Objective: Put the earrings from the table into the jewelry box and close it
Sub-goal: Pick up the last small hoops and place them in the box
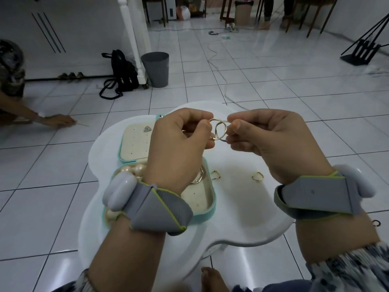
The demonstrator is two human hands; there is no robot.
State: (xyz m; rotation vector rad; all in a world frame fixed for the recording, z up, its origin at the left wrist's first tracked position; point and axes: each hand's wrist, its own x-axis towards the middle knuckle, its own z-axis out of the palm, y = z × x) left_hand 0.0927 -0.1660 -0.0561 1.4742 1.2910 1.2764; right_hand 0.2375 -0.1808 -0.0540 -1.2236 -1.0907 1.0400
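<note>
Gold hoops [220,128], seemingly linked, are pinched between left hand [176,144] and right hand [269,142] near the open jewelry box [210,213]; next, likely, separating them and lowering them in, while small earrings [257,177] wait on the table [242,218].

A grey woven strap [160,207] edged in yellow-green is worn on the left wrist, and a matching strap [315,194] on the right. A glossy, rounded, pale lilac module [122,190] is fitted to the outer side of the left strap, and another [355,180] to the right. The left hand [179,144] and right hand [271,140] are ungloved. Sleeves printed in dark blue, grey and white are noted near left [82,281] and near right [353,268].
</note>
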